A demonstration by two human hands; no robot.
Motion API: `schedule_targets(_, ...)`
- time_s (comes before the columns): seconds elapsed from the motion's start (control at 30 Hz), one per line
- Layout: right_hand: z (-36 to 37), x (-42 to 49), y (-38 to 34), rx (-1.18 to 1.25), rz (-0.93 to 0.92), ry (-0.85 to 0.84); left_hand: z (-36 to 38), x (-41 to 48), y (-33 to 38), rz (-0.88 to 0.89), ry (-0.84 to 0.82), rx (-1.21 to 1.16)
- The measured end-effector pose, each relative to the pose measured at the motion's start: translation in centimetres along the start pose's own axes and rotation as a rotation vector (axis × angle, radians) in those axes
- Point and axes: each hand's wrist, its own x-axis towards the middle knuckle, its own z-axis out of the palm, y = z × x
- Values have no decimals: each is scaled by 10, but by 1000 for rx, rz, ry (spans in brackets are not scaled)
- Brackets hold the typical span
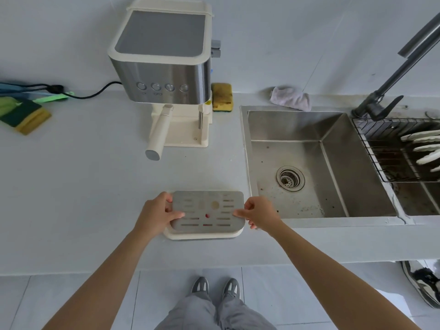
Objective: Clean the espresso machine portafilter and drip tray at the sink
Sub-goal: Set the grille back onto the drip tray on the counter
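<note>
The drip tray (207, 210) is found on the worktop (83, 186), close to its front edge and just left of the sink (333, 129). It is made up of a slotted metal grate (209, 198) laid over a cream base (202, 235), of which only the near rim is seen. A small red spot is seen in the middle of the grate.

The tray's left end is gripped by the left hand (156, 214), with the thumb laid across the top of the grate and the fingers curled round the edge. The right end is gripped in the same way by the right hand (260, 214). Whether the grate is raised off its base cannot be told.

The espresso machine (162, 60) is set further back on the worktop, against the wall. The portafilter (158, 133) is seen fitted under it, its cream handle pointed forward and to the left. The space at the foot of the machine is left uncovered.

A yellow sponge (222, 96) is placed just right of the machine, and a crumpled cloth (291, 98) behind the sink. A dark tap (392, 75) is mounted at the sink's far right corner. White plates (423, 148) are stood in a wire rack (371, 151) to the right of the sink. A green and yellow sponge (23, 115) is seen at the far left.
</note>
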Motion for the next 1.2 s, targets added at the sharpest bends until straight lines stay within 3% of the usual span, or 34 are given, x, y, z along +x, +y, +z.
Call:
schedule_targets(0.47, 7, 7, -15, -432, -50, -10, -8, -3, -3, -56, -13, 165)
schedule_targets(0.87, 11, 7, -9, -457, -62, 59, -5, -1, -16, -13, 27, 79)
schedule_targets(1.0, 16, -3, 1, -373, -178, 148, 2, -9, -27, 68, 65, -22)
schedule_targets(1.2, 33, -20, 20, -409, -425, 81, 12, -29, -38, 209, 22, 56)
